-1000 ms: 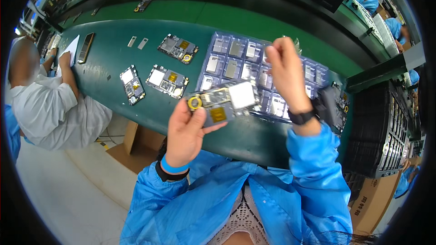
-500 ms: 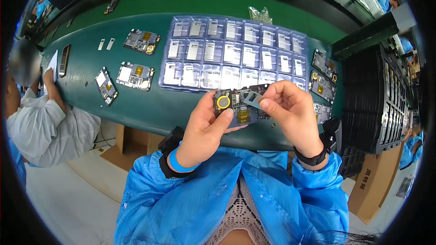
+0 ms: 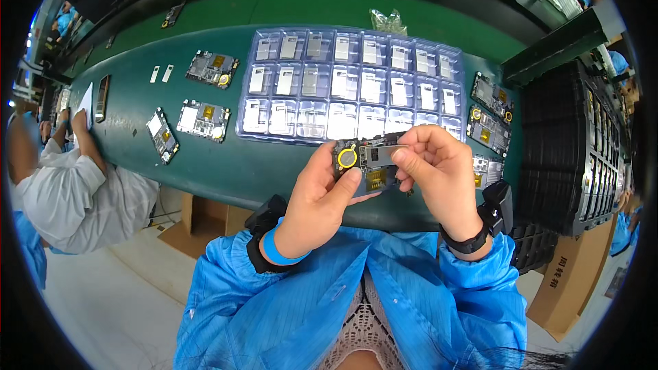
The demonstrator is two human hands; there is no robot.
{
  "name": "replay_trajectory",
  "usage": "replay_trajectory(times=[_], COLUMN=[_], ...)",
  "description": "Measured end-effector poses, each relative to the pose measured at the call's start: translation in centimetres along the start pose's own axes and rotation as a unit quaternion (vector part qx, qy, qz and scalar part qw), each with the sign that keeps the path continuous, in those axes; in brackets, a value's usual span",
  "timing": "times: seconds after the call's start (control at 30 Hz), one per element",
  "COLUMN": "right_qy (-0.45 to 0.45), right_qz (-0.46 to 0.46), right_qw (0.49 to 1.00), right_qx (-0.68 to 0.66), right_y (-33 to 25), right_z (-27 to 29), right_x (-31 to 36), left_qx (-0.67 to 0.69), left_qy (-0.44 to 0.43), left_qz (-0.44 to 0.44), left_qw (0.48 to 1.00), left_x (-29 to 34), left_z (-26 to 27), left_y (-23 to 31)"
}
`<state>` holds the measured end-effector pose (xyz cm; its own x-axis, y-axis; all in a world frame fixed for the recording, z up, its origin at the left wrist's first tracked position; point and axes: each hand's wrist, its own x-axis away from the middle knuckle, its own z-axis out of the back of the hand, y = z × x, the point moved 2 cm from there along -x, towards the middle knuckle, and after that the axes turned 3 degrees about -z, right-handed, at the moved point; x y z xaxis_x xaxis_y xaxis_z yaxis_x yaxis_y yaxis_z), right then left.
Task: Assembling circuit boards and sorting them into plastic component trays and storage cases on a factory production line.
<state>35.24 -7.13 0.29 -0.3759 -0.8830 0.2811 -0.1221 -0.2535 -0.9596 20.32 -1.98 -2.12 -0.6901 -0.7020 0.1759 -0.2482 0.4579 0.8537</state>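
Note:
My left hand [image 3: 317, 199] is closed on the left end of a circuit board [image 3: 376, 180], its thumb resting beside a round coin cell [image 3: 348, 158] ringed in yellow. Between the thumb and fingers of my right hand [image 3: 440, 181] is a thin silvery metal plate [image 3: 379, 156] with small cutouts. The plate lies nearly flat over the board's upper part, in line with it; whether it is seated there I cannot tell. My right fingertips hide the board's right end. Just beyond both hands stands a clear plastic tray [image 3: 241, 118] with similar plates in its compartments.
Several circuit boards lie left of the tray, one of them [image 3: 203, 121] close by, and more boards [image 3: 489, 130] lie to its right. Two small plates [image 3: 167, 73] and a phone [image 3: 102, 98] are farther left. Black stacked trays [image 3: 558, 151] stand at right; a co-worker's sleeve [image 3: 82, 188] shows at left.
The metal plate was tilted above the board; now it lies flatter and lined up along it. My right fingers have curled in lower, and the view has shifted slightly.

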Motion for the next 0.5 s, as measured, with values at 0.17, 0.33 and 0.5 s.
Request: replay_trajectory(times=[0.17, 0.33, 0.5], right_qy=[0.008, 0.011, 0.024], right_qz=[-0.006, -0.001, 0.000], right_qw=[1.000, 1.000, 1.000], right_qx=[-0.014, 0.008, 0.007], right_y=[0.06, 0.19, 0.14], right_z=[-0.19, -0.23, -0.48], right_x=[-0.11, -0.05, 0.13], left_qx=[0.004, 0.009, 0.011], left_qy=[0.002, 0.007, 0.009], left_qz=[0.002, 0.001, 0.012], left_qw=[1.000, 1.000, 1.000], left_x=[-0.01, 0.04, 0.14], left_z=[-0.34, -0.38, -0.42], left_y=[0.08, 0.01, 0.01])
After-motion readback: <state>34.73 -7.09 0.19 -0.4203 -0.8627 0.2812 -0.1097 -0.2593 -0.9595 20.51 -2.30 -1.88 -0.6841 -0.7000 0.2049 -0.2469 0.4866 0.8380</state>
